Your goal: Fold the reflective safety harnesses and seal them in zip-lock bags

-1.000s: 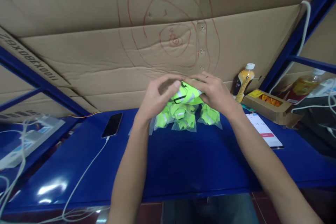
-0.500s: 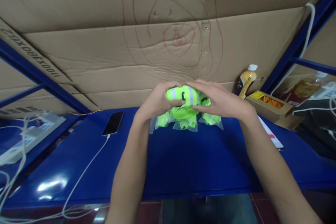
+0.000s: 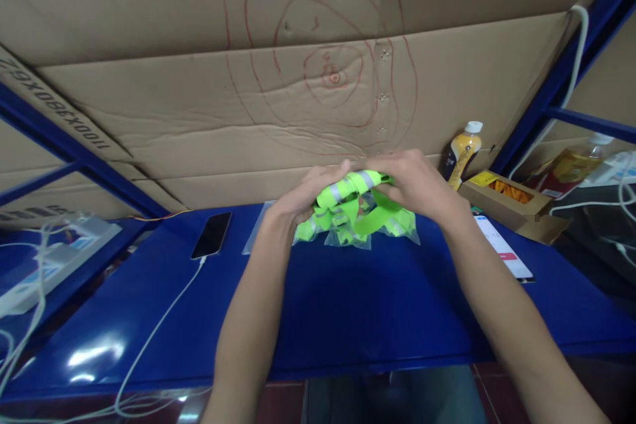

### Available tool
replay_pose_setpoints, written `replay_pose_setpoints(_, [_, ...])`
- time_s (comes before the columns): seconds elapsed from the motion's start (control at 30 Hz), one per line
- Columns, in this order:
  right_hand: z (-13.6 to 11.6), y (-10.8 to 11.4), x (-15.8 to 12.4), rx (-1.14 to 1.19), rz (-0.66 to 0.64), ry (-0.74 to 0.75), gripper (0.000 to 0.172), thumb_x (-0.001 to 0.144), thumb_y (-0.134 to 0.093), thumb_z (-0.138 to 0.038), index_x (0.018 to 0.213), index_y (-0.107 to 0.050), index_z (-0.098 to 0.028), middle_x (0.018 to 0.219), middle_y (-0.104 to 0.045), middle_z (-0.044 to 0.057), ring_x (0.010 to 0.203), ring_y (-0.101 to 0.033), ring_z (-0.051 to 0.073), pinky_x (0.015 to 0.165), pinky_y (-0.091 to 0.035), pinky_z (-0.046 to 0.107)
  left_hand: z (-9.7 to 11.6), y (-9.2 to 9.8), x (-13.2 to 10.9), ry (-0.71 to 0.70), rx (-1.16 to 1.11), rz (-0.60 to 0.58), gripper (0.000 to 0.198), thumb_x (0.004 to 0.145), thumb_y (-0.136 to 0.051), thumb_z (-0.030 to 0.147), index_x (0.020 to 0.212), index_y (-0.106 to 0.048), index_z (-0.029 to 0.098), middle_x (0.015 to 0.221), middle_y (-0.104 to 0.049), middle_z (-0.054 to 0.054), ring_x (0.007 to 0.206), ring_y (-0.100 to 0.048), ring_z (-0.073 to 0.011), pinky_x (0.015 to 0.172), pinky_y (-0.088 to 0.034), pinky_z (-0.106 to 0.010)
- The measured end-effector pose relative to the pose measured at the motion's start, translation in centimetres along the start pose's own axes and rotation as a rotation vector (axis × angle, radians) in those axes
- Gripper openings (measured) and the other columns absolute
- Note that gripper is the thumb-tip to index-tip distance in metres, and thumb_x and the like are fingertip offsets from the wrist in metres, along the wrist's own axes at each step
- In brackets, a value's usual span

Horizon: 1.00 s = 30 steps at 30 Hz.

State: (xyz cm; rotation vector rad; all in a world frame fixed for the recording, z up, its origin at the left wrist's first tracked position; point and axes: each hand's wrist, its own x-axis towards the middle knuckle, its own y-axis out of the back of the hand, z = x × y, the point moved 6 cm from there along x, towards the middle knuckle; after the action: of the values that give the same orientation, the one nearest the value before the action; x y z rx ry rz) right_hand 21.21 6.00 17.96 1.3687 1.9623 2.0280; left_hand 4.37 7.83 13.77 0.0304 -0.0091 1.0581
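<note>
A neon-green reflective strap (image 3: 342,192) with silver bands is bunched into a roll, held above the far part of the blue shelf. My left hand (image 3: 307,191) is closed round its left end, thumb up. At the right end my right hand (image 3: 410,179) grips the strap from above, its fingertips partly hidden. A loose green loop (image 3: 380,213) hangs under the roll. Beneath and behind lie several green straps in clear bags (image 3: 350,238), partly covered by the held one. An apparently flat clear plastic bag (image 3: 255,232) lies left of my left wrist.
On the blue shelf (image 3: 358,311), a dark phone (image 3: 212,235) with a white cable lies left, a lit phone (image 3: 507,252) right. A drink bottle (image 3: 462,156) and an open cardboard box (image 3: 517,209) stand back right. A power strip (image 3: 64,265) is far left. Cardboard (image 3: 173,106) closes the back.
The strap roll has tilted, its right end now higher, and a loop has come to hang below it. My left hand has turned and lowered slightly. More of the clear bag shows at left.
</note>
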Motion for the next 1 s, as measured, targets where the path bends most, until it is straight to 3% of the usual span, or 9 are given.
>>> replay_pose_setpoints(0.07, [-0.3,-0.2,0.2,-0.055,0.075,-0.028,0.035,0.094,-0.058,-0.01,0.12,-0.077,-0.023,0.113,-0.078,0.009,0.107,-0.069,0.028,0.095,-0.048,0.038,0.0,0.3,0.1,-0.003,-0.02,0.061,0.053,0.073,-0.089,0.063,0.088,-0.075,0.014,0.075,-0.071,-0.007,0.061,-0.066,-0.0192,0.055,-0.052,-0.029])
replay_pose_setpoints(0.17, [-1.0,-0.7,0.4,-0.024,0.05,0.018,0.055,0.092,-0.061,-0.011,0.145,-0.067,-0.026,0.136,-0.073,0.01,0.126,-0.065,0.032,0.108,-0.05,0.046,0.6,1.6,-0.1,-0.115,0.037,0.136,0.048,0.066,-0.098,0.048,0.094,-0.076,0.016,0.084,-0.073,-0.005,0.068,-0.066,-0.0168,0.061,-0.053,-0.027])
replay_pose_setpoints(0.33, [-0.4,-0.7,0.3,0.217,0.018,0.004,0.079,0.087,-0.083,-0.05,0.157,-0.055,-0.024,0.156,-0.061,0.015,0.143,-0.057,0.036,0.119,-0.046,0.056,3.4,1.9,-1.3,-0.426,0.525,0.178,0.041,0.069,-0.097,0.041,0.097,-0.077,0.019,0.087,-0.068,-0.002,0.077,-0.059,-0.0172,0.068,-0.046,-0.027])
replay_pose_setpoints(0.43, [0.5,-0.2,0.5,0.423,0.156,-0.087,0.074,0.08,-0.088,-0.057,0.14,-0.067,-0.021,0.144,-0.07,0.014,0.134,-0.064,0.034,0.116,-0.05,0.052,4.2,0.5,-1.7,-0.541,0.612,0.208,0.043,0.073,-0.095,0.047,0.101,-0.076,0.02,0.092,-0.07,-0.003,0.084,-0.06,-0.0202,0.074,-0.047,-0.029])
replay_pose_setpoints(0.57, [0.9,-0.3,0.9,0.889,0.388,-0.194,0.051,0.081,-0.086,-0.059,0.116,-0.073,-0.023,0.124,-0.077,0.008,0.118,-0.073,0.027,0.105,-0.058,0.045,3.1,-1.2,-0.8,-0.61,0.421,0.27,0.051,0.08,-0.089,0.056,0.113,-0.072,0.021,0.108,-0.073,-0.006,0.099,-0.067,-0.0246,0.086,-0.053,-0.034])
replay_pose_setpoints(0.73, [1.0,-2.3,1.5,1.263,0.377,-0.371,0.046,0.075,-0.09,-0.055,0.104,-0.073,-0.023,0.119,-0.079,0.007,0.105,-0.076,0.026,0.092,-0.064,0.042,1.8,-1.6,0.1,-0.797,0.41,0.505,0.054,0.083,-0.084,0.065,0.113,-0.065,0.024,0.129,-0.064,-0.01,0.13,-0.06,-0.0278,0.112,-0.049,-0.04])
replay_pose_setpoints(0.8, [1.3,-2.6,1.5,1.277,0.369,-0.411,0.046,0.076,-0.088,-0.056,0.104,-0.073,-0.023,0.113,-0.08,0.007,0.102,-0.077,0.026,0.088,-0.065,0.043,1.6,-1.1,0.2,-0.788,0.335,0.605,0.057,0.084,-0.082,0.066,0.116,-0.059,0.025,0.131,-0.063,-0.01,0.13,-0.061,-0.0263,0.113,-0.05,-0.039])
replay_pose_setpoints(0.87, [1.7,-2.6,1.4,1.274,0.373,-0.414,0.047,0.078,-0.086,-0.058,0.106,-0.073,-0.023,0.112,-0.08,0.008,0.102,-0.077,0.027,0.088,-0.065,0.044,1.3,-0.8,0.5,-0.693,0.229,0.581,0.06,0.083,-0.084,0.064,0.119,-0.057,0.025,0.127,-0.066,-0.01,0.123,-0.066,-0.0261,0.106,-0.055,-0.039])
replay_pose_setpoints(1.0, [1.4,-2.3,1.2,1.266,0.347,-0.356,0.049,0.081,-0.082,-0.064,0.11,-0.071,-0.025,0.12,-0.079,0.008,0.104,-0.077,0.028,0.086,-0.066,0.045,-0.3,-2.2,1.6,-0.274,-0.007,0.165,0.062,0.083,-0.082,0.066,0.122,-0.064,0.022,0.107,-0.075,-0.011,0.092,-0.076,-0.0288,0.074,-0.063,-0.039])
